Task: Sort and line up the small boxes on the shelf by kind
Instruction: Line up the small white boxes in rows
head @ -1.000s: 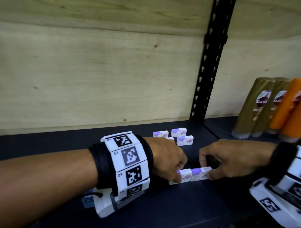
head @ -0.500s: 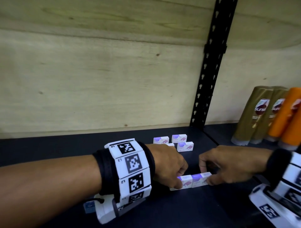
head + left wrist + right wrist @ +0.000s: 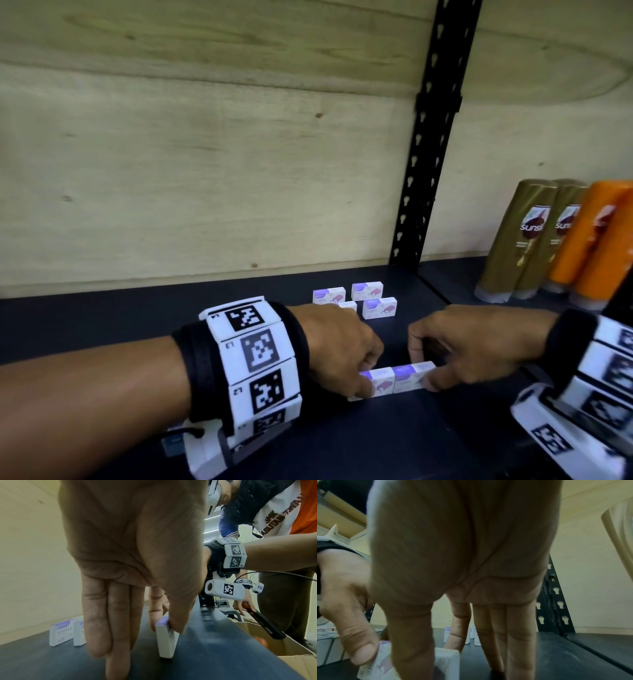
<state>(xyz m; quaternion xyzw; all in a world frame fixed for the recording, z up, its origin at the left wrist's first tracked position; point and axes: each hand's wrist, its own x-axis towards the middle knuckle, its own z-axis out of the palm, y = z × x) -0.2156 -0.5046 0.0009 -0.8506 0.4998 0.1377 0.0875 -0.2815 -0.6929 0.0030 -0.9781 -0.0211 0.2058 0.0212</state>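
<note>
Two small white-and-purple staple boxes stand side by side near the front of the dark shelf (image 3: 102,325). My left hand (image 3: 368,375) pinches the left box (image 3: 382,383) between thumb and forefinger; the left wrist view shows that box (image 3: 165,639) standing on edge. My right hand (image 3: 424,368) pinches the right box (image 3: 412,377) the same way, and the box (image 3: 447,661) sits under the thumb in the right wrist view. Further back, several matching boxes (image 3: 379,307) stand in a loose cluster, one partly hidden by my left hand.
A black slotted upright (image 3: 428,154) divides the shelf at the back. Gold shampoo bottles (image 3: 524,240) and orange bottles (image 3: 589,240) stand to the right. The left wrist view shows an open cardboard box (image 3: 291,649) and another person's hand below the shelf edge.
Both hands keep their pinches and the two front boxes stay pressed together in the same spot. Only the head view has tilted slightly.
</note>
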